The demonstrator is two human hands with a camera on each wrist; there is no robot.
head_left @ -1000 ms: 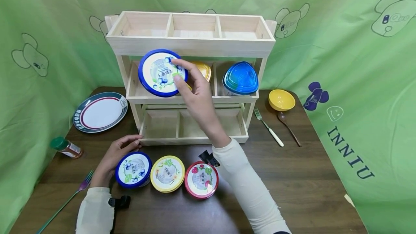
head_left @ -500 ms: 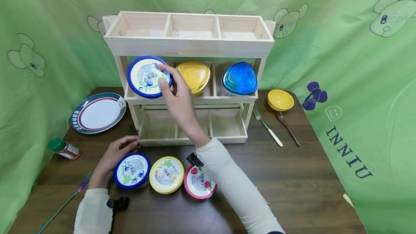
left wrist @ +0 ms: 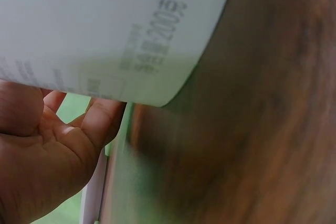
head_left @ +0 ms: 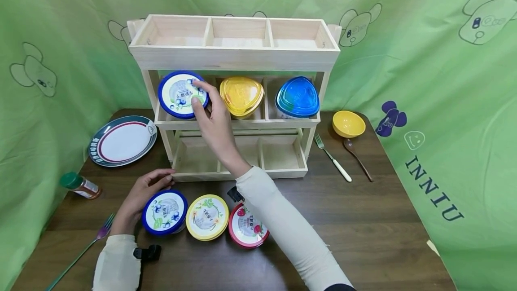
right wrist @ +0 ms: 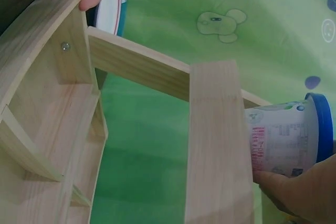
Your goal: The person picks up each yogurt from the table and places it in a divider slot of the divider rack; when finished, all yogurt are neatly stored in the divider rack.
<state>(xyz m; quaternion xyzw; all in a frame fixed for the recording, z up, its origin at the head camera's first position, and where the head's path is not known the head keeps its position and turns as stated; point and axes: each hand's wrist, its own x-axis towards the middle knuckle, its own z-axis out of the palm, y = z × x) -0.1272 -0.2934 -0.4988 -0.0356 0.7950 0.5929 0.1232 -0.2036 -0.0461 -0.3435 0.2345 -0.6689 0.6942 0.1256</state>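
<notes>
Dark table [head_left: 363, 219] under wooden rack [head_left: 238, 57]

The right hand [head_left: 214, 116] grips a blue-lidded tub [head_left: 182, 94] tilted in the left compartment of the wooden rack [head_left: 236, 59], beside a yellow container [head_left: 241, 95] and a blue container [head_left: 297, 98]; the left hand [head_left: 139, 196] rests on the table [head_left: 363, 223], touching another blue-lidded tub [head_left: 164, 212]; a yellow-lidded tub [head_left: 207, 217] and a red-lidded tub [head_left: 247, 226] stand alongside.
</notes>
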